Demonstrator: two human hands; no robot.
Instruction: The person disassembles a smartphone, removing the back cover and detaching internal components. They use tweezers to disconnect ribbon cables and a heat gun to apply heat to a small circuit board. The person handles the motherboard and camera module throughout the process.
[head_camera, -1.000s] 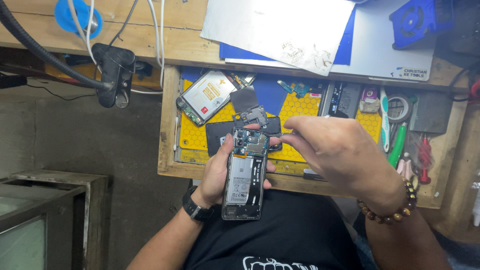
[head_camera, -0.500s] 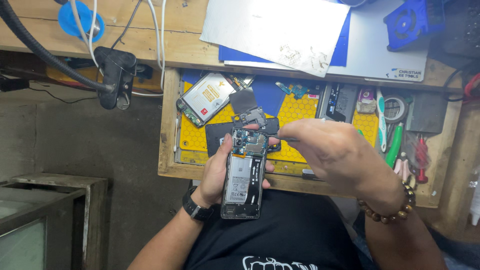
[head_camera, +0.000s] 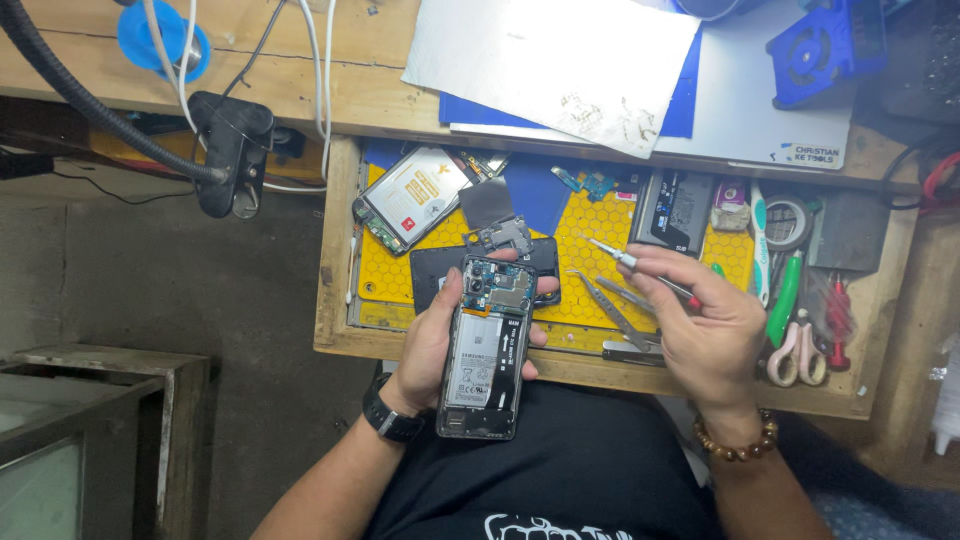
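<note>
Nearby, tweezers (head_camera: 612, 308), second phone (head_camera: 412, 197), scissors (head_camera: 796, 352)

The light is even and fairly bright over the wooden table (head_camera: 300, 90) and the yellow honeycomb work mat (head_camera: 590, 240); it seems to come from above. The white metal sheet (head_camera: 550, 50) at the far side is the brightest area, with mild glare. The grey floor (head_camera: 150, 270) at the left is dim. Shadows are soft and short. Focus is sharp, and the hands show almost no blur. The corners look darker.
</note>
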